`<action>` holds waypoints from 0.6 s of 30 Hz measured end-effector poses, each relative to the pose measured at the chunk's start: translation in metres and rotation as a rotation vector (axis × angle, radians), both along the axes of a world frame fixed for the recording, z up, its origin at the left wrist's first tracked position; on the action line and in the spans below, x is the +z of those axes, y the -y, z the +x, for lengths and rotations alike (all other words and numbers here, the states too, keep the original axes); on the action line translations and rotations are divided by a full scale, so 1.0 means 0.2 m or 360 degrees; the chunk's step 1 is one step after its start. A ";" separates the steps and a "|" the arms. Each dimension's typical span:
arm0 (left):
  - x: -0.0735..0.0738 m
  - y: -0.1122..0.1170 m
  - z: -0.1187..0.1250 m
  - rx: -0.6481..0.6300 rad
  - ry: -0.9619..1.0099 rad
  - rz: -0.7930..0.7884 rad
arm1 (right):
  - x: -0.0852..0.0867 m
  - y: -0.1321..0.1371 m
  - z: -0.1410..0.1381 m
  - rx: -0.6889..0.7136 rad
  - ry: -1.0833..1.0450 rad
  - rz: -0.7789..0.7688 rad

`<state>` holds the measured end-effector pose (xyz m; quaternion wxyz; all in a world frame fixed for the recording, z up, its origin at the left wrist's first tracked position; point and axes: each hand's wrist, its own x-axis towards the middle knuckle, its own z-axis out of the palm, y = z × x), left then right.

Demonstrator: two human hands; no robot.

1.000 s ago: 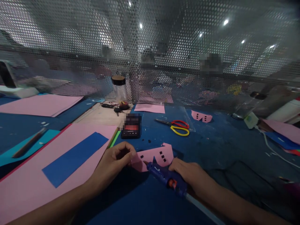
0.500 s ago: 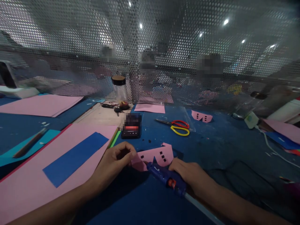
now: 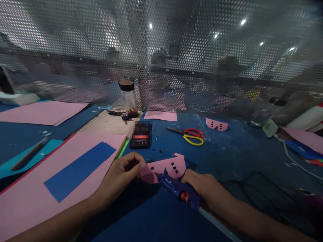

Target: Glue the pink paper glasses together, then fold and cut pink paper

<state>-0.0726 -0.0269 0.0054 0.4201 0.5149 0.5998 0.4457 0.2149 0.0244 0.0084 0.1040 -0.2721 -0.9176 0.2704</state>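
My left hand (image 3: pixel 127 173) pinches the left end of a pink paper cutout (image 3: pixel 164 166) between thumb and fingers. The cutout has small black squares on it and a notch in its lower edge. A blue hot glue gun (image 3: pixel 173 186) is gripped in my right hand (image 3: pixel 202 183), its nozzle over the left half of the cutout, near the notch. Whether the tip touches the paper I cannot tell. From the gun's back end sticks out a long, pale glue stick (image 3: pixel 219 223). A second pink cutout (image 3: pixel 217 124) stands farther back on the blue table.
Scissors (image 3: pixel 189 134) with red and yellow handles lie beyond my hands, beside a phone (image 3: pixel 141 135). A blue paper strip (image 3: pixel 80 171) rests on pink sheets (image 3: pixel 22 208) at left. A lidded jar (image 3: pixel 128 99) stands by the perforated metal screen (image 3: pixel 191 43). A dark cable (image 3: pixel 249 186) lies at right.
Almost nothing differs. The whole view has shifted very slightly; both hands, the pink cutout and the glue gun keep nearly the same positions.
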 end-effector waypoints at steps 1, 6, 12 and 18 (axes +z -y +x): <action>0.00 0.00 0.00 0.0001 -0.0002 -0.0003 | -0.01 0.00 0.00 0.0012 -0.0016 -0.0008; 0.00 0.00 0.00 -0.0004 -0.0022 -0.0010 | -0.04 -0.01 0.00 0.0023 -0.0038 -0.0021; -0.01 0.00 0.00 -0.0018 -0.0016 -0.0007 | -0.04 0.00 -0.01 -0.0028 -0.0018 0.0018; -0.02 0.00 0.00 -0.0030 -0.0007 -0.0008 | -0.06 -0.01 0.00 0.0007 -0.0026 0.0087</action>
